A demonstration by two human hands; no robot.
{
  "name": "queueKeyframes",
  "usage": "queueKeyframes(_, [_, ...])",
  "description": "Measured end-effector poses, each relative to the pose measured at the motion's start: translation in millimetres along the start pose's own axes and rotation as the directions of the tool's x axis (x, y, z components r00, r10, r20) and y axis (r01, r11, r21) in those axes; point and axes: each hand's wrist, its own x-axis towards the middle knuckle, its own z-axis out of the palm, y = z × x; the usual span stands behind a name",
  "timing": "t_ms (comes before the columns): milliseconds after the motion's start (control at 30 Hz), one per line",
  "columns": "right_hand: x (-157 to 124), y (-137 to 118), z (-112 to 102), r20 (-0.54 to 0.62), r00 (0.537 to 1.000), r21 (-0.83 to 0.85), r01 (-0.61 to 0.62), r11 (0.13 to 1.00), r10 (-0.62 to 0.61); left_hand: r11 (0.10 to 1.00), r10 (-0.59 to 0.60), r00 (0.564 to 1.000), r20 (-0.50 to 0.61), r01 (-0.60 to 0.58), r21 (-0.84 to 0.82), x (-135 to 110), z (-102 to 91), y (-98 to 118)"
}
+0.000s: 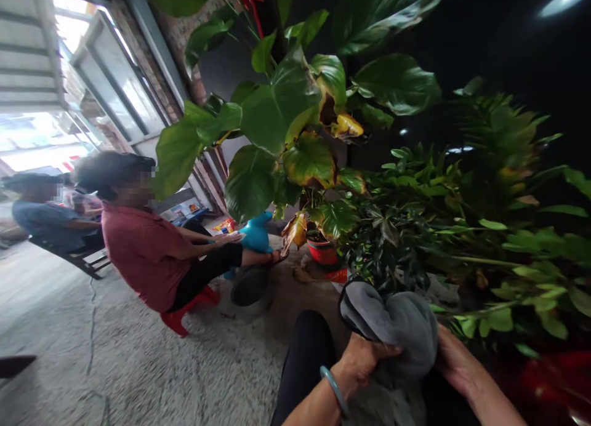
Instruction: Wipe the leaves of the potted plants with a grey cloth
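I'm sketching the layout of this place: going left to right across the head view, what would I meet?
A seated person's blue shirt, another seated person's red shirt, dark bucket, red plant pot, gray fabric, the wearer's right hand.

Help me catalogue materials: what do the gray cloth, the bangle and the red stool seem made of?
Gray cloth: matte plush, perhaps fleece; soft rounded folds. Bangle: perhaps polished stone or glass; smooth pale sheen. Red stool: probably smooth molded plastic; even color, curved legs.
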Motion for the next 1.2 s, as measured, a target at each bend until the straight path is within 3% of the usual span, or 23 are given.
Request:
queueKeyframes(133, [-7,-4,3,0.026,1.0,0.005,0.011,1.0,-0.011,0.993,-0.078,0.994,0.073,0.084,-0.083,-13,-13.4,6])
queueKeyframes(267, [-12,-7,4,0.043,0.998,0.019,0.048,0.999,-0.049,0.982,0.004,0.991,0.136,0.022,-0.189,-19,-25.8,36])
queueKeyframes(367, [-12,-7,5,0.045,0.996,0.024,0.072,0.997,-0.073,0.957,0.037,0.999,0.028,-0.027,-0.287,-5,-19.6,69])
queueKeyframes(467, [-12,-5,5,0.055,0.996,0.006,0.071,0.997,-0.072,0.9,0.064,0.985,-0.158,-0.125,-0.417,18,-3.6,88])
queueKeyframes(567, [-13,-4,4,0.068,0.995,-0.007,0.069,0.998,-0.069,0.879,0.013,0.962,-0.271,-0.141,-0.456,27,5.6,77])
queueKeyframes(733, [-15,-5,-2,0.104,0.994,-0.001,0.038,0.999,-0.038,0.896,-0.163,0.961,-0.222,0.05,-0.441,7,-13.7,40])
queueKeyframes(833, [-16,-6,-5,0.11,0.993,0.012,0.043,0.999,-0.044,0.869,-0.144,0.976,-0.164,0.045,-0.493,2,-23.4,59])
queueKeyframes(933, [-15,-6,-3,0.094,0.994,0.006,0.059,0.998,-0.059,0.802,0.025,0.975,-0.22,-0.151,-0.578,15,-17.1,95])
queueKeyframes(1000, [-14,-6,-1,0.092,0.994,0.003,0.055,0.998,-0.055,0.768,0.07,0.961,-0.268,-0.224,-0.6,28,-8.0,103])
queueKeyframes(1100, [-11,-7,0,0.098,0.994,0.017,0.042,0.999,-0.043,0.839,0.001,0.969,-0.247,-0.135,-0.526,35,0.1,78])
queueKeyframes(1200, [-11,-8,-2,0.104,0.993,0.037,0.045,0.998,-0.049,0.923,-0.011,0.992,-0.123,-0.037,-0.384,18,-9.3,36])
